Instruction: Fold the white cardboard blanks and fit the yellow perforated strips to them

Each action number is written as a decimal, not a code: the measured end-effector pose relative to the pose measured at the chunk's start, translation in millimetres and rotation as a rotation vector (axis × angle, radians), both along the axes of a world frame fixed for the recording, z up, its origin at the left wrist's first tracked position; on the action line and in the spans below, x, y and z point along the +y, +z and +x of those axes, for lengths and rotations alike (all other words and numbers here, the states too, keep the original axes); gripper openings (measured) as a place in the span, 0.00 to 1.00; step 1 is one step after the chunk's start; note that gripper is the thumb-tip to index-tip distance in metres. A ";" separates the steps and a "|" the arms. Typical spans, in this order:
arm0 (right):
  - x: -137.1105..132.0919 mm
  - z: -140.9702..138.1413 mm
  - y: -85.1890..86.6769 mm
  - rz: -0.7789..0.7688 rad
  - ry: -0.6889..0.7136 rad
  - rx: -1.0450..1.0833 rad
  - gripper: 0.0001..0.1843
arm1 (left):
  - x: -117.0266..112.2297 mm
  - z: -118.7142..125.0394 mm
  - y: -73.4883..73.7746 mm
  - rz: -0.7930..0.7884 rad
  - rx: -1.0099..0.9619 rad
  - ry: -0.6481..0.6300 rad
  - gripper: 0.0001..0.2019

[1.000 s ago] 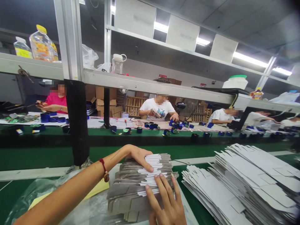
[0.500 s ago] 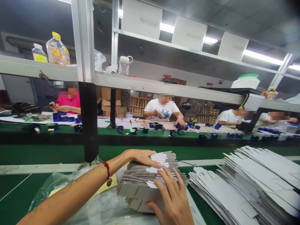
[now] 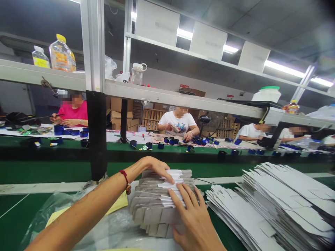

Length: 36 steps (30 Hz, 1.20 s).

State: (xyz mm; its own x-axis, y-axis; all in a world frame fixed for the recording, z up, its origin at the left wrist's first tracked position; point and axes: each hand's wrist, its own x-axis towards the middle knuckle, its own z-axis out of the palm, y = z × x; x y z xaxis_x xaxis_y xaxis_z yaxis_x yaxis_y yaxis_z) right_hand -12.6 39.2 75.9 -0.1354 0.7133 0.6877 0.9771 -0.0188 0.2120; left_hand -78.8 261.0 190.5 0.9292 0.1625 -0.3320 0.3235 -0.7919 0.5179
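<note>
A thick stack of flattened cardboard boxes (image 3: 154,200), grey with white folded edges, stands on edge in front of me. My left hand (image 3: 157,169) reaches over its far left side, thumb along the top, the other fingers hidden behind the boxes. Closer to me, my right hand (image 3: 195,218) grips the near right side. Its fingers are spread over the white edges and its thumb presses the near face. Beneath the stack lies a clear plastic bag (image 3: 110,228), with a yellow sheet (image 3: 117,202) at the left.
More flat white boxes (image 3: 282,198) lie in fanned piles at the right on the green bench (image 3: 13,218). A metal post (image 3: 95,52) rises ahead on the left. Across the line, several people work with blue round parts (image 3: 161,145). Bottles (image 3: 61,54) stand on the shelf above.
The right hand's fingers have moved slightly along the top of the stack and the near boxes have fanned a little. The view has shifted slightly.
</note>
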 end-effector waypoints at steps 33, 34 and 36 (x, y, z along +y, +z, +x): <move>10.5 12.8 11.0 -0.020 -0.073 0.058 0.67 | 11.0 0.7 -17.9 -0.044 -0.094 0.053 0.20; 13.6 12.5 13.1 -0.029 -0.064 0.055 0.66 | 10.6 -0.2 -17.0 -0.056 -0.093 0.054 0.20; 19.8 11.8 15.8 -0.037 -0.039 0.069 0.63 | 10.4 -1.6 -15.4 -0.092 -0.091 0.056 0.19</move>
State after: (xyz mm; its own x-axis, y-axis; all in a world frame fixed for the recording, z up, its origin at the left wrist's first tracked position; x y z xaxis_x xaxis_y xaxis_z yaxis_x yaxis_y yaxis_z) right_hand -0.8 59.0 91.7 -0.0603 0.7419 0.6678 0.9881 -0.0505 0.1454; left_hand -80.3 271.4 175.1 0.9464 0.1875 -0.2631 0.3144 -0.7215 0.6169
